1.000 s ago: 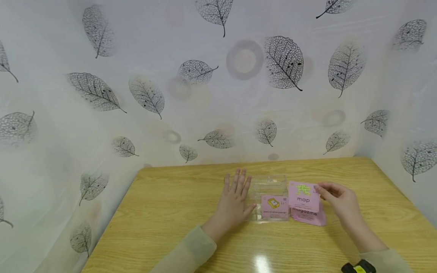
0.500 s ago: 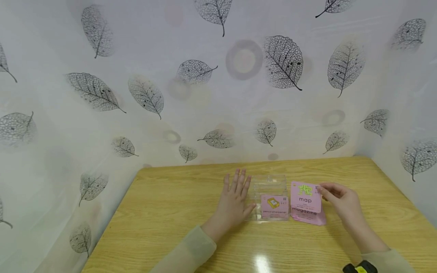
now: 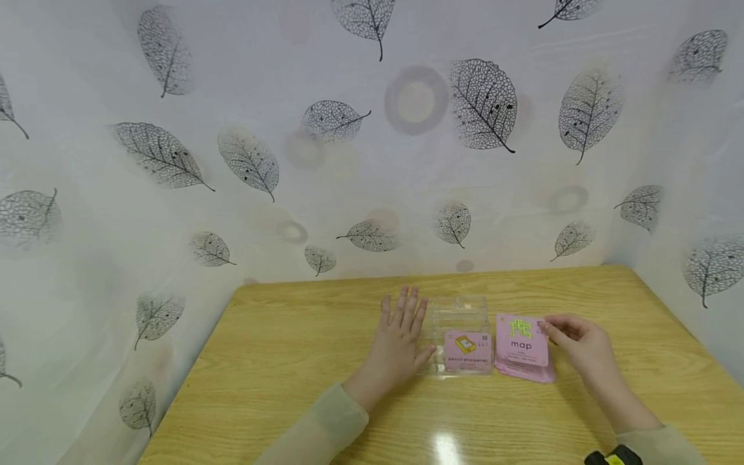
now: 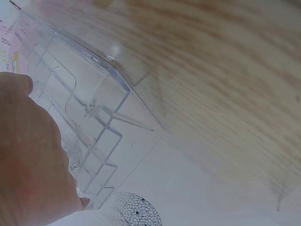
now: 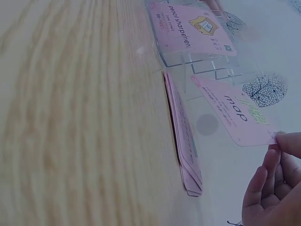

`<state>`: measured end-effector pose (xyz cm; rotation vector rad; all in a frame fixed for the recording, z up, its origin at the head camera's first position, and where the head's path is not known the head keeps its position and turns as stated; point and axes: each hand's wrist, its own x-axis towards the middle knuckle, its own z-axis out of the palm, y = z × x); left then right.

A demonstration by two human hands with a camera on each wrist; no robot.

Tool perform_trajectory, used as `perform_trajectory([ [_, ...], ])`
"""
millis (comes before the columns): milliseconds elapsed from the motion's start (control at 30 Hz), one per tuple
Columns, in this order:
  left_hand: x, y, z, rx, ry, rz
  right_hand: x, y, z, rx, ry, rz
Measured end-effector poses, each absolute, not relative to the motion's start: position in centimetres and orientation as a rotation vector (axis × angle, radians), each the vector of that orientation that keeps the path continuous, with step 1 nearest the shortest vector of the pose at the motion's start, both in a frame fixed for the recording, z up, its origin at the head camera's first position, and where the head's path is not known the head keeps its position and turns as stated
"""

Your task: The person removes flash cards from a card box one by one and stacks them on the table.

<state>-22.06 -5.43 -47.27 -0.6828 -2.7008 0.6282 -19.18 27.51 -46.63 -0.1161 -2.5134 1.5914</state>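
Note:
My right hand (image 3: 584, 349) pinches the upper right corner of a pink flashcard (image 3: 521, 356) that reads "map", between thumb and fingers. Below it on the table lies a small stack of pink cards (image 5: 182, 136); the right wrist view shows the map card held apart above that pile. Just left of the cards stands a clear plastic stepped card holder (image 3: 462, 316). A pink "pencil sharpener" card (image 3: 467, 354) stands in its front tier. My left hand (image 3: 398, 342), fingers straight and spread, rests along the holder's left side.
Under everything is a wood-grain table (image 3: 279, 374). Behind and at both sides rises a pale sheet (image 3: 372, 174) printed with dark leaves. A black and yellow band (image 3: 615, 457) shows near the right sleeve.
The right hand has brought the map card slightly right and down, so it now covers the word "magazine" on the pile below. The left hand and the holder stay put.

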Motion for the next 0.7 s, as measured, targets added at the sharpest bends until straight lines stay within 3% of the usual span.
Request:
perform_trajectory([
  [700,-22.2,-5.4,-47.5,-0.674,-2.687,0.638,-19.4,27.9,-47.9,-0.172,-2.59,1.541],
])
